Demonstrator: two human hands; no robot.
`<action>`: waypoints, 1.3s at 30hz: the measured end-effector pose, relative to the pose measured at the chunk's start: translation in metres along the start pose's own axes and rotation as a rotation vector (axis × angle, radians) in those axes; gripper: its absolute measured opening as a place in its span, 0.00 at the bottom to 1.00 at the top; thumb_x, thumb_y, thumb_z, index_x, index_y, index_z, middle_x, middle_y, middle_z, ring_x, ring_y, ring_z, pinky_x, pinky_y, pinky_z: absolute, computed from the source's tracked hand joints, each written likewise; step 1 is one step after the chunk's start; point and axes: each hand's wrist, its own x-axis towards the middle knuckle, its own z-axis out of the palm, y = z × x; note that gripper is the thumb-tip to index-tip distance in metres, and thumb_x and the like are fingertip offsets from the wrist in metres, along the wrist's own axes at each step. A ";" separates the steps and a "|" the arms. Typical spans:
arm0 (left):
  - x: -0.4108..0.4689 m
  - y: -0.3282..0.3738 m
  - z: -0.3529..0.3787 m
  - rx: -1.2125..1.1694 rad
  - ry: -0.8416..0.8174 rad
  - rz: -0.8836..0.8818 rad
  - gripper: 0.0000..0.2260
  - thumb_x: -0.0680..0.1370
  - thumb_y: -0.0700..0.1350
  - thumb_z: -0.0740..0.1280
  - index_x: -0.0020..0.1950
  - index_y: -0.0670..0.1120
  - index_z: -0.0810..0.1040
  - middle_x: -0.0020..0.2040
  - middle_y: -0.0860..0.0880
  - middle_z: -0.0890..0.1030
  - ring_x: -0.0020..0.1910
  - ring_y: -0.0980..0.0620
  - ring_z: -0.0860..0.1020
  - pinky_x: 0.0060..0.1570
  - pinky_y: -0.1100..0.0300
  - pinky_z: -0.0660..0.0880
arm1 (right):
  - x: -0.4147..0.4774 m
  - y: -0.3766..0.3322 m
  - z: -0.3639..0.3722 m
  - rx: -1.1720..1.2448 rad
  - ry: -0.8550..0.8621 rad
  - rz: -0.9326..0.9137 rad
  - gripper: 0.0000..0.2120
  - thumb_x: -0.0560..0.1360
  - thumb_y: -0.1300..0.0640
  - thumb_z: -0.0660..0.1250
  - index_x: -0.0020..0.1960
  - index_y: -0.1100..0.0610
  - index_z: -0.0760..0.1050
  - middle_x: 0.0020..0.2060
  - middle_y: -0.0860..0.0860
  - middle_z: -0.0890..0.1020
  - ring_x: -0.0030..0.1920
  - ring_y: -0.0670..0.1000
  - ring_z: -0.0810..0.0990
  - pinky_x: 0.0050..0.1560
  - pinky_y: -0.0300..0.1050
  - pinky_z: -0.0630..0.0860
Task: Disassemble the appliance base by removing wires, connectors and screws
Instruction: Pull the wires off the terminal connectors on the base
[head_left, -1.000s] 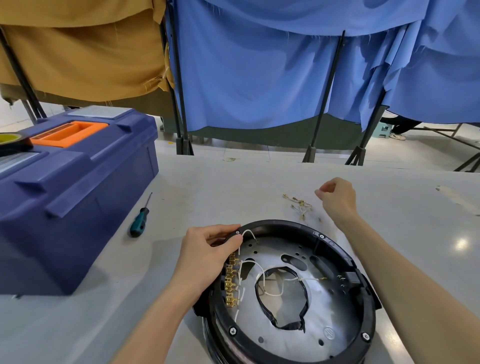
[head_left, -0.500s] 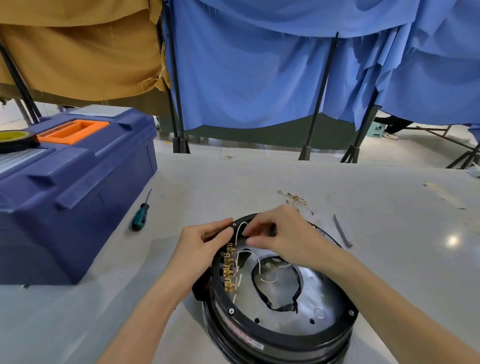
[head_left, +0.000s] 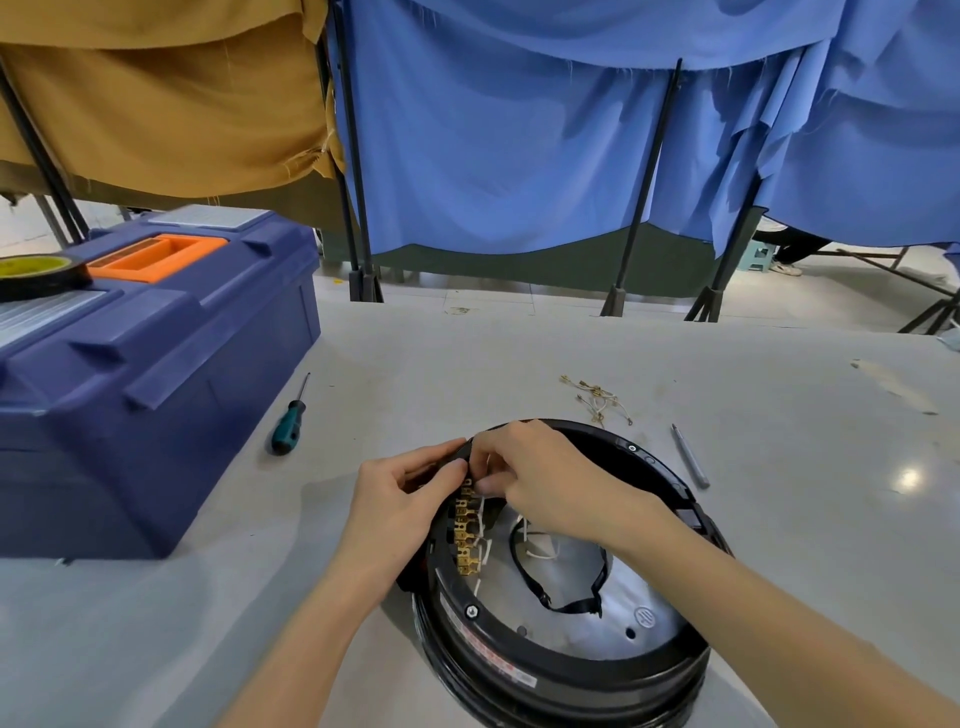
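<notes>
Round black appliance base (head_left: 571, 662), silver plate inside, sat on table (head_left: 467, 353) at 6 o'clock. One brass connector strip (head_left: 464, 527) at its 9 o'clock; two rim screws (head_left: 471, 611) seen. Base rim gripped by left hand (head_left: 400, 499) at 10 o'clock; right hand (head_left: 540, 483) pinched white wire (head_left: 487, 461). One screwdriver (head_left: 287, 431), one toolbox (head_left: 156, 389).

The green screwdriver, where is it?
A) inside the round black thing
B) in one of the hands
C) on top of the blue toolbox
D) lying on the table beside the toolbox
D: the green screwdriver lies on the table next to the blue toolbox, with no hand on it; the left hand holds the rim of the appliance base and the right hand pinches a white wire there.
</notes>
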 end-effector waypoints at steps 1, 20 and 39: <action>0.000 0.000 0.000 -0.002 0.000 0.007 0.12 0.76 0.39 0.69 0.49 0.56 0.85 0.47 0.55 0.86 0.50 0.57 0.83 0.52 0.61 0.79 | 0.000 0.000 0.001 -0.007 0.002 0.002 0.09 0.73 0.65 0.67 0.41 0.52 0.74 0.33 0.47 0.75 0.36 0.46 0.73 0.36 0.42 0.67; 0.003 -0.005 0.001 -0.019 0.051 0.001 0.10 0.74 0.41 0.72 0.46 0.57 0.86 0.44 0.54 0.86 0.47 0.56 0.84 0.47 0.62 0.79 | 0.000 -0.003 -0.002 0.198 0.005 0.199 0.07 0.70 0.66 0.69 0.33 0.61 0.78 0.23 0.49 0.71 0.27 0.47 0.67 0.28 0.37 0.64; 0.002 -0.002 -0.001 -0.085 -0.017 -0.026 0.09 0.75 0.40 0.72 0.49 0.54 0.85 0.45 0.53 0.86 0.47 0.55 0.84 0.43 0.68 0.78 | -0.023 -0.003 -0.003 0.246 0.060 0.027 0.01 0.69 0.56 0.75 0.40 0.52 0.83 0.26 0.44 0.77 0.27 0.39 0.73 0.31 0.30 0.67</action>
